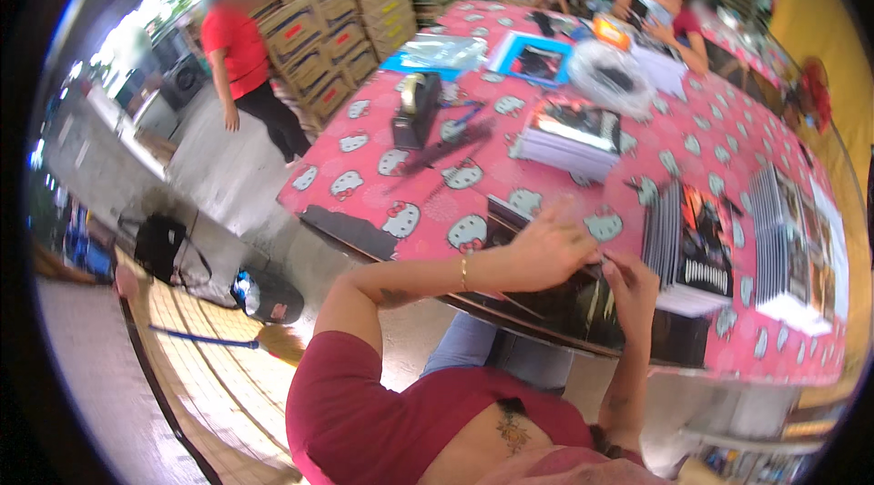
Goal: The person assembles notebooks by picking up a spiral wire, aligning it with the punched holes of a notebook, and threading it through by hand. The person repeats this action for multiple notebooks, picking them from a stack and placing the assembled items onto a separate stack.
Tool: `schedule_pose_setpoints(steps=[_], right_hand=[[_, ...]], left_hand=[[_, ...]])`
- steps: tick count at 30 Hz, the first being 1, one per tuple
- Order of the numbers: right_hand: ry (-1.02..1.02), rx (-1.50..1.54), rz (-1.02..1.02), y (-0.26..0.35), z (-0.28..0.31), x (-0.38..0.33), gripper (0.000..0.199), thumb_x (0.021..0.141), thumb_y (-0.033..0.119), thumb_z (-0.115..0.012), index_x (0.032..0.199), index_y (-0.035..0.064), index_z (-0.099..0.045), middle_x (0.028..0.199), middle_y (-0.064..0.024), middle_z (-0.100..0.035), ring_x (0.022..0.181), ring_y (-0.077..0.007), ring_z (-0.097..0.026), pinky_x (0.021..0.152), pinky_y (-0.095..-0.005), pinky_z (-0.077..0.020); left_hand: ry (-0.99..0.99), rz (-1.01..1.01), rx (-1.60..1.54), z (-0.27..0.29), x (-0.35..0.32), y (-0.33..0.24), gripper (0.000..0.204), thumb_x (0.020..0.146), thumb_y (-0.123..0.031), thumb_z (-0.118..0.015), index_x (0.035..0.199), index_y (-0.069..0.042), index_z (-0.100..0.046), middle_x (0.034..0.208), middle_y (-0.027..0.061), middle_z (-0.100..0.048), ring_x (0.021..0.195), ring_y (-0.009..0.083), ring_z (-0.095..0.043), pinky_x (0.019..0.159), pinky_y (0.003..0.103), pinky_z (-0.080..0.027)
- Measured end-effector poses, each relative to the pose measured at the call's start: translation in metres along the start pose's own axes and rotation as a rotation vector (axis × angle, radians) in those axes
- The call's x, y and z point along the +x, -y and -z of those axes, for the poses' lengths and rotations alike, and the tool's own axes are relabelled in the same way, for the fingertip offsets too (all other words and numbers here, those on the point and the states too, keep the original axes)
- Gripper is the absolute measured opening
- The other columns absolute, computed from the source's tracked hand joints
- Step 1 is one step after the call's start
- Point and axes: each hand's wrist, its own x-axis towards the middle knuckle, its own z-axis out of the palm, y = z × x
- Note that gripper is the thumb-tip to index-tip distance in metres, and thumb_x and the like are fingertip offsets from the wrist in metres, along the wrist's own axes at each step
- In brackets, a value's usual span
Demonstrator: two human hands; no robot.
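Both hands (583,257) on apparently dark booklet (555,307)

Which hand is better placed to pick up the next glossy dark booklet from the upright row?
Right, probably: the right hand sits beside the upright row of glossy dark booklets, while the left hand lies flat on the dark packet.

Around the black tape dispenser (417,109) the counter (364,157) lies mostly bare toward its near-left corner. Right of the dispenser, a stack of booklets (569,141) blocks the way, with upright rows of booklets (692,244) further right.
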Motion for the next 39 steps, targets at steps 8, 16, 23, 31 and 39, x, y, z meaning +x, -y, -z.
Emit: schedule_pose_setpoints(steps=[8,16,23,31,39], right_hand=[[0.325,-0.111,0.137,0.012,0.024,0.039,0.016,0.090,0.016,-0.074,0.093,0.0004,-0.071,0.079,-0.0066,-0.068,0.074,-0.0129,-0.066,0.069,-0.0293,-0.0518],[0.027,-0.214,0.319,0.019,-0.007,0.024,0.013,0.077,0.004,-0.074,0.083,0.0005,-0.063,0.075,-0.0082,-0.062,0.067,-0.0183,-0.064,0.061,-0.0301,-0.0483],[-0.133,-0.300,0.246,0.021,-0.012,0.010,0.012,0.079,0.005,-0.073,0.088,0.0023,-0.065,0.082,-0.0120,-0.065,0.074,-0.0270,-0.065,0.067,-0.0362,-0.0519],[-0.541,-0.325,0.233,0.081,0.078,-0.039,0.034,0.090,0.015,-0.071,0.122,0.0029,-0.068,0.117,-0.0128,-0.068,0.104,-0.0244,-0.065,0.089,-0.0388,-0.0512],[-0.529,0.145,0.164,0.125,0.141,0.006,0.057,0.090,-0.004,-0.059,0.146,-0.0043,-0.045,0.130,-0.0143,-0.065,0.113,-0.0192,-0.065,0.100,-0.0314,-0.0498]], left_hand=[[0.089,0.029,-0.082,0.011,0.003,0.005,0.013,0.095,-0.020,-0.066,0.089,-0.008,-0.065,0.077,0.0099,-0.065,0.080,0.0292,-0.067,0.109,0.056,-0.035],[0.099,0.028,-0.049,0.009,0.000,-0.003,0.012,0.097,-0.018,-0.063,0.095,-0.006,-0.064,0.079,0.0094,-0.065,0.080,0.0295,-0.066,0.107,0.054,-0.038],[0.107,0.036,-0.097,0.019,0.009,-0.008,0.018,0.091,-0.017,-0.069,0.106,-0.006,-0.066,0.085,0.0116,-0.067,0.085,0.0311,-0.066,0.098,0.045,-0.046],[-0.213,0.208,-0.520,0.092,0.103,0.002,0.019,0.093,-0.004,-0.067,0.111,0.001,-0.067,0.083,0.0119,-0.069,0.070,0.0192,-0.066,0.065,0.034,-0.052],[-0.341,-0.288,-0.642,0.009,0.278,-0.037,0.051,0.091,-0.042,-0.073,0.130,-0.012,-0.064,0.114,0.0173,-0.065,0.111,0.0318,-0.060,0.092,0.042,-0.049]])
